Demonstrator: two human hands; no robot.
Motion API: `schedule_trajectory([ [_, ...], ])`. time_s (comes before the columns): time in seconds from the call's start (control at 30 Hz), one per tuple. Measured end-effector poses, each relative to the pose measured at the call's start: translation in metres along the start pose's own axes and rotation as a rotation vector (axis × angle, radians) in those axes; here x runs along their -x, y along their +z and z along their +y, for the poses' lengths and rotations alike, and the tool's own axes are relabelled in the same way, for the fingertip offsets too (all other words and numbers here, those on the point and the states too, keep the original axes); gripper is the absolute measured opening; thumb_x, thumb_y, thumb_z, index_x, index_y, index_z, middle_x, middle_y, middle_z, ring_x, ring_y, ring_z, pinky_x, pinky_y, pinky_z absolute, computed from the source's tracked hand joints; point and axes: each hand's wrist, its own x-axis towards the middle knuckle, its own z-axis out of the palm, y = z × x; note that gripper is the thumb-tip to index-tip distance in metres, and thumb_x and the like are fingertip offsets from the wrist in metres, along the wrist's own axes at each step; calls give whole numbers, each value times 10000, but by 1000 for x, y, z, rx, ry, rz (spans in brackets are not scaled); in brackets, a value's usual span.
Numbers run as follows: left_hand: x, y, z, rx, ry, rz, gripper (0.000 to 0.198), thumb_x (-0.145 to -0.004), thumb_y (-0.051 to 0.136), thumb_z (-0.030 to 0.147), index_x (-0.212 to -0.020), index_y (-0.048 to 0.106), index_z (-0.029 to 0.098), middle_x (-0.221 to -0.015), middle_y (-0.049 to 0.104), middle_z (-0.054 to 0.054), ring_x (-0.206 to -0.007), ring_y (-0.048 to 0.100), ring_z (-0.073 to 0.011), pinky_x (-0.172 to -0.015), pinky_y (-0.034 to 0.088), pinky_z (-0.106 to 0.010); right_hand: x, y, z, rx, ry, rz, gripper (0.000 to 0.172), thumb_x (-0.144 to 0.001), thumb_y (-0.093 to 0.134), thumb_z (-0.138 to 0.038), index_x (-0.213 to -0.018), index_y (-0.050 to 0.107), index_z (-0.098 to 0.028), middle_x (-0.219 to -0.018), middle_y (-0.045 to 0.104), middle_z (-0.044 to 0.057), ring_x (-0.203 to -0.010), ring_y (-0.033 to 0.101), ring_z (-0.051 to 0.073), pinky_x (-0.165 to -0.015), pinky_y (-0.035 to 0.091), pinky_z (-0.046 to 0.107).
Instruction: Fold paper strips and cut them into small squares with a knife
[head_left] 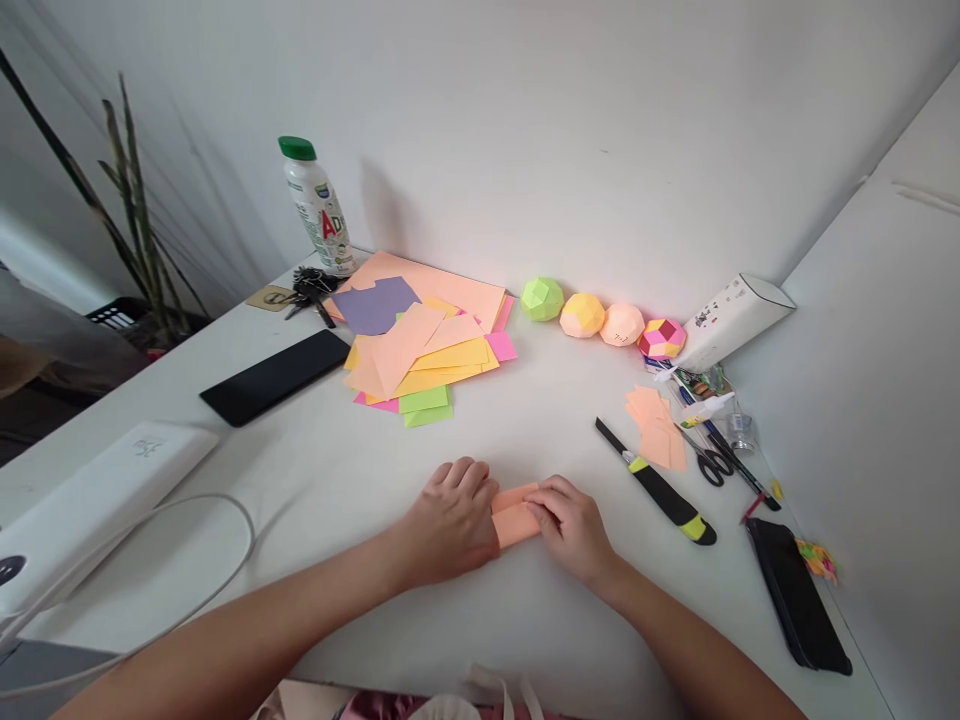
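Observation:
A peach sheet of paper [517,522], folded over along its length, lies on the white table in front of me. My left hand [455,515] is closed with curled fingers and covers the sheet's left end, pressing it to the table. At the opposite end, my right hand [570,525] pinches the folded edge between thumb and fingers. Whatever the left fingertips do is hidden under the hand. A utility knife [664,493] with a black and lime handle, blade out, lies to the right of my right hand.
Colored paper sheets [427,350] lie piled at the back. Faceted paper balls [582,316] line the wall. Peach paper pieces [654,425] and scissors [712,464] rest at right, near a black case [796,595]. A black phone [277,376], bottle [319,215] and cabled white device [112,500] stand left.

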Motion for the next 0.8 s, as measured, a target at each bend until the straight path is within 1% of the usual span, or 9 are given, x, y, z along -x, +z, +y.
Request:
schedule_trajectory([
  [0.1, 3, -3, 3, -12, -27, 1, 447, -737, 665, 481, -996, 593, 123, -1005, 535, -99, -960, 488, -279, -831, 431, -414, -5, 4, 2, 74, -7, -14, 236, -917, 421, -164, -819, 634, -183, -758, 593, 32, -605, 556, 122, -547, 426, 225],
  [0.2, 8, 1, 10, -40, -52, 26, 412, -762, 659, 415, -1016, 600, 96, -1008, 547, -113, -966, 499, -279, -841, 444, -417, -7, 7, 3, 142, -18, -40, 238, -910, 402, -139, -823, 621, -176, -742, 592, 31, -589, 539, 124, -527, 394, 225],
  [0.33, 17, 9, 25, -86, -46, 100, 340, -776, 653, 295, -1025, 614, 67, -1037, 570, -142, -1016, 509, -299, -871, 457, -430, -7, 8, 3, 195, -15, -57, 247, -917, 369, -132, -837, 600, -162, -736, 590, 39, -592, 521, 134, -521, 385, 233],
  [0.47, 25, 14, 35, -94, 8, 175, 246, -822, 585, 215, -1009, 630, 61, -971, 610, -134, -962, 556, -288, -841, 483, -422, -7, 8, 3, 209, -5, -74, 256, -930, 345, -137, -836, 582, -160, -729, 580, 38, -600, 512, 136, -545, 409, 239],
  [0.53, 27, 17, 38, -106, 49, 221, 281, -841, 560, 219, -1059, 619, 52, -1022, 615, -140, -999, 555, -294, -876, 471, -420, -7, 8, 2, 208, 6, -78, 253, -932, 341, -140, -838, 574, -160, -727, 583, 39, -605, 517, 141, -551, 420, 245],
  [0.67, 27, 26, 39, -107, 134, 277, 402, -873, 534, 308, -1168, 573, 39, -1183, 578, -152, -1158, 492, -298, -988, 401, -394, -9, 8, 0, 201, 33, -84, 242, -928, 344, -148, -836, 568, -161, -713, 585, 38, -598, 523, 146, -542, 426, 251],
  [0.8, 26, 33, 39, -96, 132, 237, 466, -875, 538, 358, -1204, 552, 29, -1227, 564, -163, -1204, 471, -297, -1017, 370, -388, -11, 8, 0, 206, 35, -86, 240, -922, 343, -129, -868, 574, -162, -725, 598, 42, -617, 544, 151, -558, 436, 252],
])
